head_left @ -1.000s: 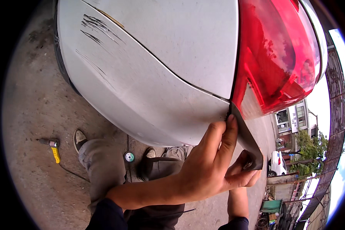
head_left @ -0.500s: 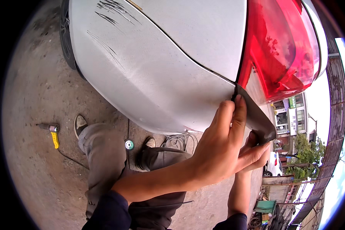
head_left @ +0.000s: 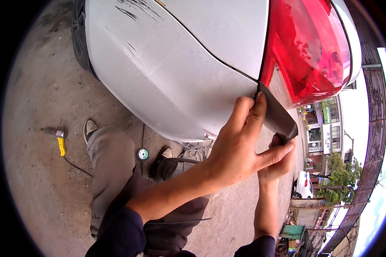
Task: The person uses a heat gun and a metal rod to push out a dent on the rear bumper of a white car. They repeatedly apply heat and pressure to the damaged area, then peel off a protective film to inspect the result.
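Note:
A dark grey, flexible sheet (head_left: pixel 279 118) sits at the seam below the red tail light (head_left: pixel 306 51) of a silver car. My left hand (head_left: pixel 233 147) pinches its upper end between thumb and fingers, close against the bumper (head_left: pixel 158 81). The lower, curled end is gripped by my right hand (head_left: pixel 279 160), which is partly hidden behind the left. The sheet stretches between both hands with its face outward. Dark scratches (head_left: pixel 133 9) mark the bumper further up.
On the ground at left lies a yellow and grey power tool (head_left: pixel 61 143) with its cord. A green-centred disc (head_left: pixel 142 154) lies beside my feet, and coiled cable (head_left: pixel 192 150) rests under the bumper. A white car (head_left: pixel 303 185) stands beyond.
The view has shifted slightly, so the tail light, sheet and both hands appear a little higher and further left. Both hands keep their hold on the sheet.

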The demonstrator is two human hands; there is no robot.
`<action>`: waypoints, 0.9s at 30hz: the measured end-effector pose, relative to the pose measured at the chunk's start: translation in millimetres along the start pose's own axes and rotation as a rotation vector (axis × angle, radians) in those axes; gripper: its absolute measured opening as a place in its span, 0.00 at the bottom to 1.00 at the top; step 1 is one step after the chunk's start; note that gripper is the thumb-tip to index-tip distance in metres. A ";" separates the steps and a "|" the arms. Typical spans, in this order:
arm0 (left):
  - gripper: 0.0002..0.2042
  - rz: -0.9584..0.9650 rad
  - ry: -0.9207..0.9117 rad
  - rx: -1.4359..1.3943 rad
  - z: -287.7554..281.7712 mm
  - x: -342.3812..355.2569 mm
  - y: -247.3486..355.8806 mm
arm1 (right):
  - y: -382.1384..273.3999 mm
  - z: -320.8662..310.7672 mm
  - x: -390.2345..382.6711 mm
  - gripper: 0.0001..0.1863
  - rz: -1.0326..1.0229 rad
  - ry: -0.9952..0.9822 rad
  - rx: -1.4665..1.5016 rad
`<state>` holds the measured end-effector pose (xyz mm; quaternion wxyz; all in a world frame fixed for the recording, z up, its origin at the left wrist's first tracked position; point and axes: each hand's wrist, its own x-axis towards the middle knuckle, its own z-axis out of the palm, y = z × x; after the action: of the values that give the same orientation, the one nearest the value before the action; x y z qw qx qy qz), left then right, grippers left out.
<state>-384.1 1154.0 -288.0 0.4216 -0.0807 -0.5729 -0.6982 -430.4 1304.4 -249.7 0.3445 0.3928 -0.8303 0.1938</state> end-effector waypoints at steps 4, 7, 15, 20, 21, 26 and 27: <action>0.49 -0.017 -0.002 -0.023 2.5 -6.0 0.3 | -3.1 -4.9 2.9 0.19 -0.048 -0.048 -0.209; 0.49 -0.012 -0.056 -0.042 2.8 -18.4 0.8 | -4.7 -3.0 1.5 0.21 -0.032 -0.008 -0.265; 0.44 -0.062 -0.108 -0.080 -4.1 -32.4 -19.0 | -5.2 -11.8 -29.0 0.47 0.062 0.053 -0.211; 0.37 -0.059 -0.058 -0.066 -15.3 -33.0 -20.4 | -2.4 7.7 -131.5 0.29 0.481 0.264 0.045; 0.36 -0.062 -0.062 -0.051 -19.3 -34.0 -19.1 | -15.9 25.3 -149.4 0.22 0.629 0.192 0.158; 0.28 -0.081 -0.055 0.121 -33.6 -33.4 -2.8 | -25.6 101.2 -271.6 0.30 0.804 -0.357 0.580; 0.25 -0.077 -0.046 0.166 -45.9 -34.2 6.0 | -39.0 110.8 -268.4 0.32 0.765 -0.498 0.771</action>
<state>-341.4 1131.2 -319.1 0.3862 -0.0394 -0.6411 -0.6620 -324.4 1353.9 -518.3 -0.1222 0.1962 -0.8384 0.4937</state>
